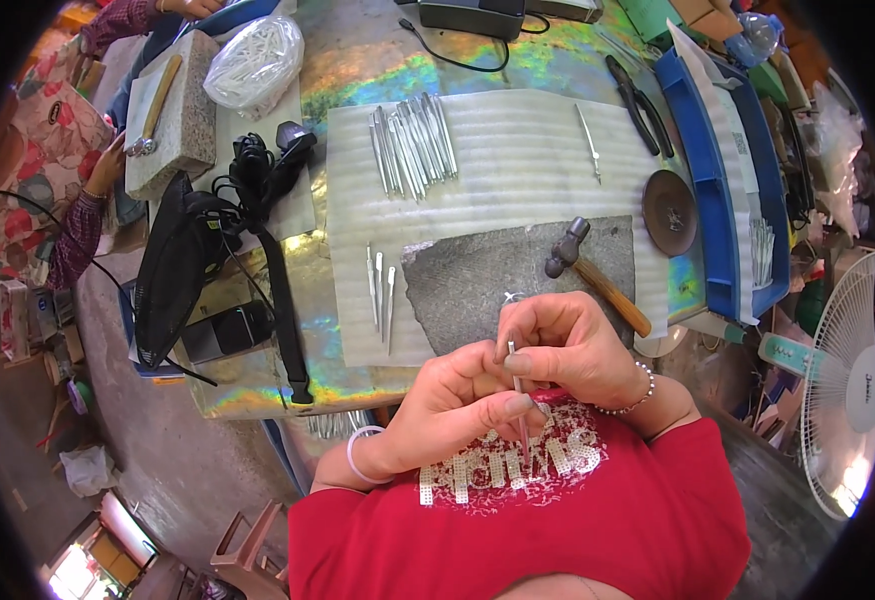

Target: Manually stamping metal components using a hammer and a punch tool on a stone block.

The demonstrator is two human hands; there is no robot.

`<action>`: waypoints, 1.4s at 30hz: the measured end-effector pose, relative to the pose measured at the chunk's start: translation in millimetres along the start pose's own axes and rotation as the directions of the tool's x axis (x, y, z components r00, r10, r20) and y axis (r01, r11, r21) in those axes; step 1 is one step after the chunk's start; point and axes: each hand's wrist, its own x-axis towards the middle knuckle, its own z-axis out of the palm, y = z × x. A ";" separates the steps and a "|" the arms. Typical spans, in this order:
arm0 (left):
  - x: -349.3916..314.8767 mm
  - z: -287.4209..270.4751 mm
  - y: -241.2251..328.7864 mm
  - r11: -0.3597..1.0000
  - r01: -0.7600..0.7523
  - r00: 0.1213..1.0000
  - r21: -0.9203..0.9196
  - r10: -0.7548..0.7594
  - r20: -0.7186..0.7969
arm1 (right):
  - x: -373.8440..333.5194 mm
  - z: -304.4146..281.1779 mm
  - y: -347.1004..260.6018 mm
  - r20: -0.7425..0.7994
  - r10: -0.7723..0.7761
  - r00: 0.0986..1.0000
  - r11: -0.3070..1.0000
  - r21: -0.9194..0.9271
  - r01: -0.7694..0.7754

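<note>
The hands are together in front of the red shirt [387, 535], both closed on one slim rod [519, 384]. It stands between them, its long axis running roughly near to far with a slight lean. The right hand [569, 338] pinches the far end between thumb and fingers; the left hand [457, 400] grips it lower, its thumb tip beside the shaft, and the thin near end points toward the shirt.

Just beyond the hands lies a grey stone slab [477, 270], with a hammer [605, 286] slanting across its right part, nearer the right hand. Left of the slab, loose slim pieces [378, 300] lie lengthwise near to far on the pale sheet [517, 150], and a bundle of silver rods [412, 148] lies farther off.

On the right of the worktop [342, 65], a brown dish [669, 205] holds small bits too fine to identify. Beside it, a long blue tray [714, 215] contains thin silvery pieces at its near end. At far left, a clear bag [255, 62] is packed with pale sticks.
</note>
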 end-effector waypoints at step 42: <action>20.3 -12.4 -13.4 0.989 -0.147 0.964 0.023 0.148 -0.219 | -17.2 -19.4 0.8 0.757 -0.377 0.534 -0.403 -0.653 0.641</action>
